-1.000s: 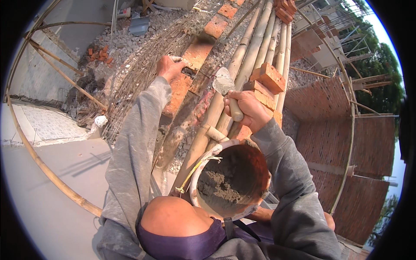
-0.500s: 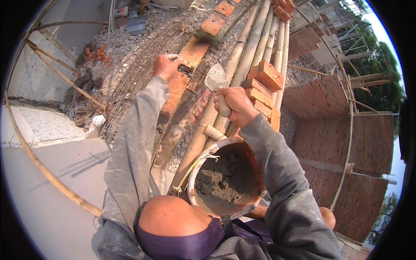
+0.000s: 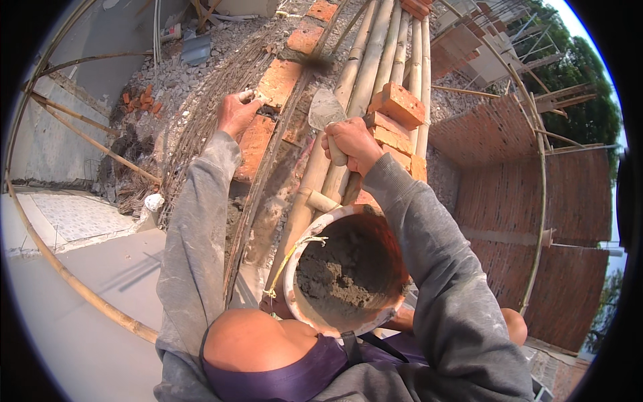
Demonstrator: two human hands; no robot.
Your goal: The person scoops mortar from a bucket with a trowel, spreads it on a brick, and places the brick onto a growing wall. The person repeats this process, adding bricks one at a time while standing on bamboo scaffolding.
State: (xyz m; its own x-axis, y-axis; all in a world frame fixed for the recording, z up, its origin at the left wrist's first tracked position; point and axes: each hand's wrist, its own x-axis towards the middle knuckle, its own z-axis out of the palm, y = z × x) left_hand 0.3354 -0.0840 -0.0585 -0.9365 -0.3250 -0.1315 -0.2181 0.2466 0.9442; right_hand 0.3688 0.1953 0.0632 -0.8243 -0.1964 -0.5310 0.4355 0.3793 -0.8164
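Note:
My right hand (image 3: 353,143) is wrapped round the handle of a trowel (image 3: 326,109), whose grey, mortar-smeared blade points away from me above the bamboo poles. At a row of laid bricks, my left hand (image 3: 238,116) is closed, its thumb and finger tips touching the near end of an orange brick (image 3: 278,84). Anything pinched in them is too small to make out. A dark gap parts that brick from a nearer brick (image 3: 254,146). Between my forearms stands a round bucket (image 3: 289,271), partly filled with grey mortar (image 3: 335,278).
Several loose bricks (image 3: 397,106) are stacked on long bamboo poles (image 3: 365,80) right of the row. A dark narrow strip (image 3: 251,211) follows the row's right side. Rubble and straw-like stems (image 3: 201,114) lie to the left. A bamboo hoop (image 3: 87,288) curves round the scene; brick walls (image 3: 502,194) rise at right.
The whole view has shifted slightly, so most things appear further left. The thin line along the brick row now shows as a wider dark strip. Both hands keep nearly the same pose.

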